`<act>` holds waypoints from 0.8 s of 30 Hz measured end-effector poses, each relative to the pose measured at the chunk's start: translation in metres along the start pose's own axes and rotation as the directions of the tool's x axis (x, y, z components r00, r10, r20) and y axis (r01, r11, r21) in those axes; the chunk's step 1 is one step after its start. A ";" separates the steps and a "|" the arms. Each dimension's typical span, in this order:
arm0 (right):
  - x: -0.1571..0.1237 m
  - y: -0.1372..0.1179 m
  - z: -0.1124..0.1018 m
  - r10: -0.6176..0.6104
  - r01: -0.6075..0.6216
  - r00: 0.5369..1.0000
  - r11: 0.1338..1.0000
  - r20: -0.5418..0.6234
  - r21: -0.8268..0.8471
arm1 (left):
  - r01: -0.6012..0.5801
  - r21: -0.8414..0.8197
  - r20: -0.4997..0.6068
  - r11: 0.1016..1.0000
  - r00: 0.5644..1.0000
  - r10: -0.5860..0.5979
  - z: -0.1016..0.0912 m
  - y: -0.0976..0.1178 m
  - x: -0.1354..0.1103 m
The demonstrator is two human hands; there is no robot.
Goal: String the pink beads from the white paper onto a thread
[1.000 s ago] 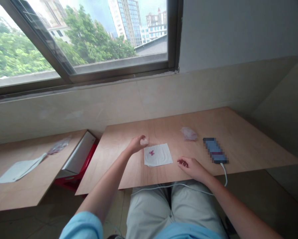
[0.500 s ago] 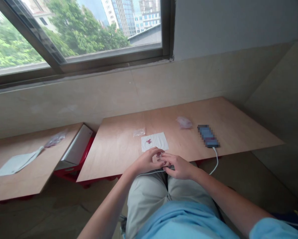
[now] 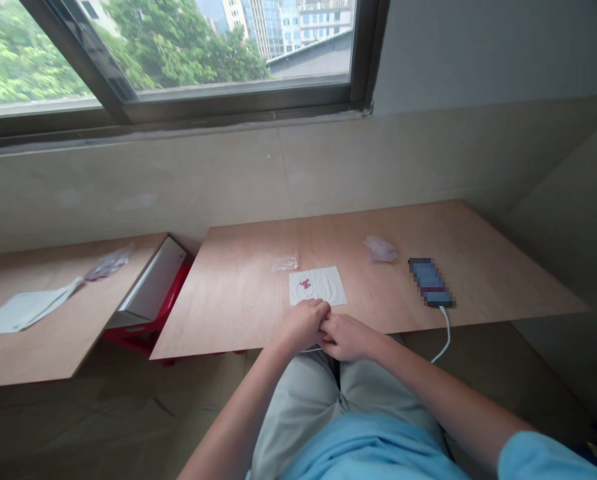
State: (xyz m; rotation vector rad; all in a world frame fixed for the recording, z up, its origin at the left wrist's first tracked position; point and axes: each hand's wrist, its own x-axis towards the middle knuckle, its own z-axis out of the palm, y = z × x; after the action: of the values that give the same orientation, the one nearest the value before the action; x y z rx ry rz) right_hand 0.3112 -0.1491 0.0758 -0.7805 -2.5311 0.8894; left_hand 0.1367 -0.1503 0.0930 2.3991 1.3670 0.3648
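Note:
My left hand (image 3: 306, 325) and my right hand (image 3: 347, 335) meet at the table's front edge, above my lap. Both have their fingers curled in, and the fingertips touch or overlap. Anything pinched between them is hidden or too small to name. Just beyond my left hand lies a white paper sheet (image 3: 328, 283), flat on the table. A little cluster of small red pieces (image 3: 305, 284) rests on its left part. Behind the sheet is a small clear plastic bag (image 3: 285, 263).
On the wooden table (image 3: 218, 293), a crumpled pinkish plastic bag (image 3: 381, 249) lies back right, near a phone (image 3: 431, 283) with a white cable (image 3: 447, 337). Across a gap, a second table (image 3: 43, 360) bears white papers (image 3: 28, 310) and another plastic bag (image 3: 109, 264).
My fingers were spread and loosely facing each other; now they have closed in and both hands are pressed together. The view has shifted slightly. Things on the table stay where they were.

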 end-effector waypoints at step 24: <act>0.110 0.088 0.021 0.337 -0.340 0.877 0.939 -0.343 0.052 | 0.210 -0.546 -0.350 0.811 0.823 -0.448 0.027 -0.100 -0.006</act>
State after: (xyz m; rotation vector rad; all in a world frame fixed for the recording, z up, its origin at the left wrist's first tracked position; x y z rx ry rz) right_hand 0.2478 -0.0352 0.0172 -1.2905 -2.1230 0.7580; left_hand 0.0667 -0.1134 0.0259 1.6594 1.6233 1.0971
